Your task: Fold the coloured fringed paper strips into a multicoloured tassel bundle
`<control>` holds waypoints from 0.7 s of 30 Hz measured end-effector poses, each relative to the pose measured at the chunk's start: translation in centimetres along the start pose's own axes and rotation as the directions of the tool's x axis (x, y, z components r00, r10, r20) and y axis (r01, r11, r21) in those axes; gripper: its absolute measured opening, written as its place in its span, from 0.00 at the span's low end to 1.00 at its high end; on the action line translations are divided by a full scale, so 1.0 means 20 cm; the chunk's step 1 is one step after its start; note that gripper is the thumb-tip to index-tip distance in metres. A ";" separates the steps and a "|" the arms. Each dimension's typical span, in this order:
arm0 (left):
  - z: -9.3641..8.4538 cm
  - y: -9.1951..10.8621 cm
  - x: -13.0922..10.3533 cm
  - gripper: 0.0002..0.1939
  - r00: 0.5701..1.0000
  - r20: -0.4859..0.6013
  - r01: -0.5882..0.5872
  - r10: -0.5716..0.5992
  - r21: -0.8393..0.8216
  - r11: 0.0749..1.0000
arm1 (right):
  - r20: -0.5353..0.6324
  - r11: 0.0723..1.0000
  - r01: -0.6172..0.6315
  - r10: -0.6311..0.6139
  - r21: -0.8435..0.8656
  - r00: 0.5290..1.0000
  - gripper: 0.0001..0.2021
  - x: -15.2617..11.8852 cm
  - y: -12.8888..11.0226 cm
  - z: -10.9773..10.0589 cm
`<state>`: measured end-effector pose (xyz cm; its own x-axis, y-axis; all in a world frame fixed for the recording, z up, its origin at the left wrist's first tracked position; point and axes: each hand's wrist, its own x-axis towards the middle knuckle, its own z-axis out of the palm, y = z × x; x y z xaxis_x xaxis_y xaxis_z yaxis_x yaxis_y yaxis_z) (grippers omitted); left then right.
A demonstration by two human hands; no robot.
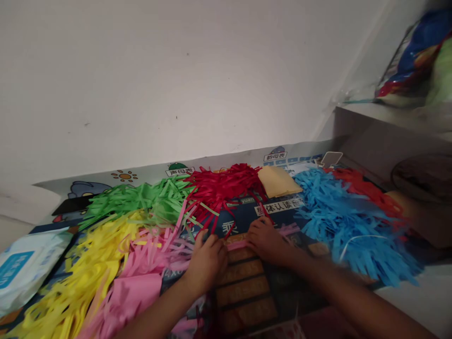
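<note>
L hand [208, 261] & R hand [266, 240] are a bit apart, palms down, fingers bent, low over the printed mat [282, 292]. Pink strip [236, 245] lies in the gap btwn them, running roughly from L fingers to R thumb. R hand looks pinched on its end; L hand meets the other end, but can't tell if it's gripping, fingertips hidden. Tan bars [243, 301] of the mat are just below the strip, btwn the forearms.

Left of L hand: pink fringe [151, 252], v. near, w/ a smooth pink sheet [137, 288] beside L forearm. Further left, yellow fringe [92, 263], then a wipes pack [31, 268] at the far L edge. Beyond L hand, up & left: green fringe [141, 200], touching the yellow; dark flat thing [72, 205] at its L end.

Straight beyond both hands: red fringe [226, 188], loose ends trailing back twd the hands. Tan paper [278, 182] is beyond R hand, next to the red. Right of R hand: big blue fringe [349, 230], orange-red fringe [367, 188] behind it. Pink scrap [290, 229] just R of R hand. Shelf w/ bags [420, 61] up & right, blurred.
</note>
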<state>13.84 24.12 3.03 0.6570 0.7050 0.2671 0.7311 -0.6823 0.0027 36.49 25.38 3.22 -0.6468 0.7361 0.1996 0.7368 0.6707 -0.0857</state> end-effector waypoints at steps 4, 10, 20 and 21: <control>0.01 -0.03 -0.03 0.06 0.999 -0.039 0.022 -0.023 -0.039 0.999 | -0.053 0.998 0.017 -0.014 0.056 0.998 0.05 0.01 -0.04 0.04; 0.00 -0.10 -0.12 0.10 0.981 -0.149 0.082 -0.121 -0.248 0.965 | -0.078 0.974 -0.114 0.131 0.198 0.988 0.05 -0.09 0.06 0.12; 0.01 -0.11 -0.04 0.10 0.965 0.005 0.254 -0.262 -0.270 0.929 | 0.036 0.878 -0.358 0.366 0.319 0.930 0.08 -0.05 0.08 0.08; 0.02 -0.11 -0.04 0.10 0.965 0.015 0.256 -0.261 -0.255 0.932 | 0.042 0.872 -0.368 0.375 0.322 0.926 0.08 -0.04 0.08 0.08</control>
<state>11.86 25.14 2.53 0.4458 0.8616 0.2426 0.8029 -0.5047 0.3171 37.92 25.98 1.37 -0.3307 0.9371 0.1113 0.8175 0.3434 -0.4624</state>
